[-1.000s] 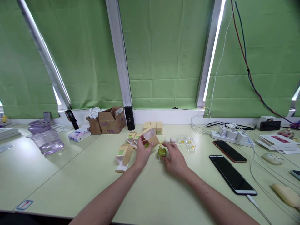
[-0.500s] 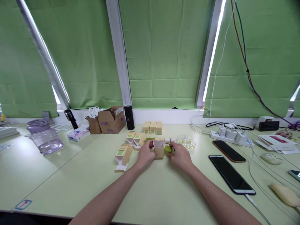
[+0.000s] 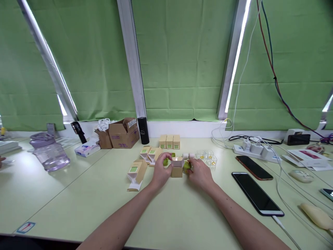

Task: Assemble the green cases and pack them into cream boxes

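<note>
Showing only as a sliver at the left edge, another person's hand is cut off beside a lilac-tinted, see-through plastic bottle. Right of that, on the far side of the pale green bench, sits an open brown cardboard carton, its contents hidden. Nearer are three opened tan cardboard boxes with green labels, the print too small to read. The left hand has thumb and forefinger apart at the left side of an upright, open-topped tan box; whether they grip it, I cannot tell. Green shapes behind that hand are mostly covered. Just right of the upright box, the right hand has its fingers closed on a small green jar, which they partly hide. Beyond them stand blurred pinkish-white cylinders, then clear cups with yellow centres.
</note>
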A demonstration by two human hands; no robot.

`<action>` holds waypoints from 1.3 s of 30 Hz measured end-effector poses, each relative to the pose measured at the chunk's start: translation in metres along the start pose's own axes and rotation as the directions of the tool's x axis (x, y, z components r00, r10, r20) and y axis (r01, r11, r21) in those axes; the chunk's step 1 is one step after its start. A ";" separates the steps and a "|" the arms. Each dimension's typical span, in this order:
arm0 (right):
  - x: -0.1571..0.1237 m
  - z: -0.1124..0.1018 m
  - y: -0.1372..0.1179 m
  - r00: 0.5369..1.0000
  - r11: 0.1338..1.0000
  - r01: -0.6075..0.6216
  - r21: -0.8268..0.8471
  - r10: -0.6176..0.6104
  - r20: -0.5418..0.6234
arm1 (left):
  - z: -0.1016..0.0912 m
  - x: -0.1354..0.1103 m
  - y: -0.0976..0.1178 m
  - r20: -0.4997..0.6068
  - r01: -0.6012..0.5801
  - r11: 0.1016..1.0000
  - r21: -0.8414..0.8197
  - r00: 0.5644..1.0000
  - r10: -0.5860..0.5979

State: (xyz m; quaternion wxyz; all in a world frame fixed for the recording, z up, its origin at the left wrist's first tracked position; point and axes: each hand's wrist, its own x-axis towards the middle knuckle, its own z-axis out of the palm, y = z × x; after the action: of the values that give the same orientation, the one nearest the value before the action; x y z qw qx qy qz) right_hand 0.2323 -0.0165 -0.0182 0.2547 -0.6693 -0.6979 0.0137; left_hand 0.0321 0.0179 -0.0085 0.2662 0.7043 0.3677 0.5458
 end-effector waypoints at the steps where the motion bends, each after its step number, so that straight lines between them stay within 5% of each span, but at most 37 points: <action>1: 0.000 0.000 0.000 1.000 1.000 -0.003 -0.003 0.003 0.001 | 0.000 0.000 -0.001 0.004 0.001 1.000 0.000 1.000 -0.001; 19: 0.000 0.000 -0.001 1.000 0.999 0.012 -0.050 -0.012 0.005 | 0.007 0.003 -0.009 -0.012 0.240 0.955 -0.175 0.969 -0.246; 31: 0.002 0.005 0.003 1.000 0.996 0.002 0.090 -0.002 -0.003 | 0.005 0.005 -0.008 -0.014 0.290 0.929 -0.230 0.953 -0.301; 39: 0.007 -0.001 0.010 0.961 0.926 0.022 0.378 0.085 -0.265 | 0.005 0.007 -0.012 0.000 0.316 0.923 -0.220 0.946 -0.324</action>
State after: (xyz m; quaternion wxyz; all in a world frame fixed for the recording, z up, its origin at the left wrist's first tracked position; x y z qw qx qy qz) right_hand 0.2417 -0.0093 -0.0187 0.4733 -0.6142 -0.6288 0.0582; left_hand 0.0352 0.0308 -0.0151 0.4203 0.5916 0.4208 0.5444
